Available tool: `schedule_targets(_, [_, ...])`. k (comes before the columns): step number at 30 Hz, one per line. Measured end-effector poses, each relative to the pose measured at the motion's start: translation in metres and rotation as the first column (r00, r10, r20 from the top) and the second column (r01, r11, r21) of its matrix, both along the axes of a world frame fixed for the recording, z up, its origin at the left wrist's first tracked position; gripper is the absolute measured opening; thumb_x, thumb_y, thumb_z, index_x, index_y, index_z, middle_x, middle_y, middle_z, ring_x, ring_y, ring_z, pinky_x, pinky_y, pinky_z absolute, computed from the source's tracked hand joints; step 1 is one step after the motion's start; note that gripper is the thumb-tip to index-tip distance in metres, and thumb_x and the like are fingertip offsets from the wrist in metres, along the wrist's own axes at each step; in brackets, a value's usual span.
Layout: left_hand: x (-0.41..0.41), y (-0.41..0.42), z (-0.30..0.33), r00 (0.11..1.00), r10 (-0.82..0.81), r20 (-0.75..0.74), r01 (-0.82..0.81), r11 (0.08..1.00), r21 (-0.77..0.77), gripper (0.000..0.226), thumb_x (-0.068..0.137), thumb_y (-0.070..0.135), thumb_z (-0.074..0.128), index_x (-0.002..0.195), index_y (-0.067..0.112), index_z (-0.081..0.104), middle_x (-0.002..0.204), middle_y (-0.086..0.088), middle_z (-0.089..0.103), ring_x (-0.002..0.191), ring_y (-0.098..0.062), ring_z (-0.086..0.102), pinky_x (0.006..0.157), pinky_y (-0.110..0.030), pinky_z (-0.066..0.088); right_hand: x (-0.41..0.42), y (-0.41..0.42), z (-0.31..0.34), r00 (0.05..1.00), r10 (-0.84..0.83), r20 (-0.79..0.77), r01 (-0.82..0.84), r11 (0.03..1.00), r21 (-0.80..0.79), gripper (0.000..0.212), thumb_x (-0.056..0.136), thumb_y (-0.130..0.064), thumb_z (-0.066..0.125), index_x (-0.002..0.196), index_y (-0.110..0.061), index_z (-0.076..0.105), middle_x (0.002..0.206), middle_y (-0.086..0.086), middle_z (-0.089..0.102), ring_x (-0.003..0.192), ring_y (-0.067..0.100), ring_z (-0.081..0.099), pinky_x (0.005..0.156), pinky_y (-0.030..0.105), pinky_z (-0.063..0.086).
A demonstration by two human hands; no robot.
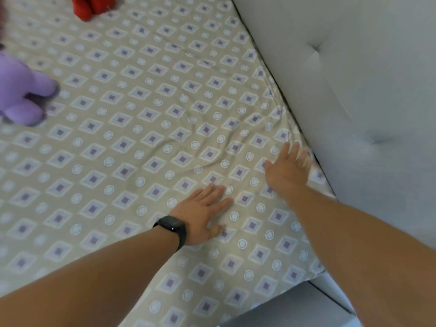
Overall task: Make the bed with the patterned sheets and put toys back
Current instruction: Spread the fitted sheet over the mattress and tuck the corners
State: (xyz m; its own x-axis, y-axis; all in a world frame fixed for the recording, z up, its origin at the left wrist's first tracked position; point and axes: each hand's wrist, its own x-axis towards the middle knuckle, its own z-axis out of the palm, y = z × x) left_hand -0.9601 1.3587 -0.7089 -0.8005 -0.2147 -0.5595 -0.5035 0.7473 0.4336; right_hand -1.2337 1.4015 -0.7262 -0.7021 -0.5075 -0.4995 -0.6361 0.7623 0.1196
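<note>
Patterned sheet (pixel 146 128) edge against headboard (pixel 354 79)

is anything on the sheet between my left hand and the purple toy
Nothing visible. The left hand lies flat on the sheet, and the stretch of sheet from it to the purple toy at the left edge is bare, with only slight wrinkles. The red toy sits farther up, off that line.
</note>
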Motion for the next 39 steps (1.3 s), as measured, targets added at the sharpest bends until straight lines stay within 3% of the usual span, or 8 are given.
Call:
schedule_targets(7, [0.109,-0.042,0.045,0.971,0.227,0.074,-0.225,0.974,-0.040,0.073,0.104,0.040,0.038,0.160,0.035,-0.009,0.168,0.007,-0.013,0.153,-0.015,-0.018,0.124,-0.034,-0.008,0.143,-0.098,0.061,0.933,0.310,0.183,-0.296,0.950,-0.103,0.071,0.106,-0.048,0.028,0.162,-0.017,-0.004,0.168,0.011,-0.017,0.155,0.033,-0.003,0.125,0.049,0.010])
schedule_targets(15, [0.316,-0.099,0.093,0.765,0.625,0.153,-0.628,0.777,-0.035,0.068,0.106,0.033,0.039,0.161,0.036,-0.001,0.169,0.005,0.000,0.156,-0.018,-0.003,0.125,-0.038,0.007,0.369,-0.204,0.124,0.814,0.510,0.279,-0.454,0.857,-0.245,0.061,0.106,-0.046,0.031,0.160,-0.019,0.019,0.170,0.001,-0.006,0.152,0.030,0.022,0.109,0.048,0.038])
schedule_targets(19, [0.452,-0.122,0.124,0.564,0.813,0.143,-0.812,0.578,-0.083,0.064,0.106,0.035,0.042,0.160,0.040,0.008,0.167,0.002,0.017,0.151,-0.024,0.026,0.118,-0.040,0.031,0.506,-0.251,0.146,0.747,0.559,0.361,-0.490,0.829,-0.269,0.060,0.104,-0.051,0.034,0.152,-0.014,0.037,0.163,0.007,0.029,0.140,0.031,0.042,0.104,0.042,0.040])
schedule_targets(22, [0.545,-0.143,0.134,0.389,0.920,0.049,-0.912,0.392,-0.125,0.059,0.103,0.037,0.046,0.157,0.040,0.022,0.156,0.003,0.043,0.132,-0.026,0.051,0.106,-0.040,0.045,0.600,-0.284,0.157,0.690,0.549,0.472,-0.452,0.836,-0.311,0.056,0.101,-0.055,0.039,0.124,-0.009,0.059,0.126,0.012,0.062,0.119,0.033,0.059,0.085,0.035,0.043])
schedule_targets(24, [0.603,-0.155,0.137,0.188,0.982,-0.033,-0.981,0.186,-0.060,0.054,0.101,0.033,0.051,0.152,0.038,0.034,0.144,0.003,0.055,0.117,-0.024,0.060,0.098,-0.039,0.050,0.668,-0.304,0.162,0.657,0.476,0.584,-0.339,0.879,-0.336,0.051,0.100,-0.056,0.045,0.100,-0.007,0.060,0.098,0.011,0.066,0.094,0.031,0.067,0.074,0.036,0.051])
schedule_targets(29, [0.677,-0.159,0.141,-0.326,0.942,-0.077,-0.905,-0.288,0.313,0.044,0.098,0.023,0.056,0.141,0.033,0.051,0.119,0.005,0.062,0.082,-0.016,0.064,0.064,-0.024,0.048,0.790,-0.333,0.155,0.528,0.212,0.822,-0.034,0.973,-0.229,0.051,0.093,-0.051,0.064,0.124,-0.011,0.057,0.117,0.005,0.059,0.105,0.028,0.064,0.094,0.041,0.057])
schedule_targets(34, [0.705,-0.143,0.132,-0.454,0.889,-0.058,-0.822,-0.393,0.412,0.041,0.097,0.018,0.053,0.135,0.032,0.053,0.106,0.004,0.065,0.085,-0.021,0.065,0.074,-0.030,0.051,0.846,-0.364,0.150,0.496,0.105,0.862,0.096,0.980,-0.175,0.032,0.095,-0.040,0.067,0.113,-0.015,0.057,0.085,0.001,0.063,0.059,0.011,0.049,0.043,0.019,0.041])
schedule_targets(39, [0.710,-0.118,0.142,-0.511,0.859,0.027,-0.755,-0.463,0.465,0.041,0.099,0.030,0.051,0.139,0.038,0.048,0.098,-0.001,0.068,0.080,-0.023,0.065,0.074,-0.035,0.052,0.865,-0.379,0.197,0.554,0.160,0.817,0.163,0.941,-0.295,0.018,0.099,-0.022,0.049,0.082,-0.017,0.050,0.069,0.003,0.041,0.057,0.015,0.032,0.051,0.028,0.030])
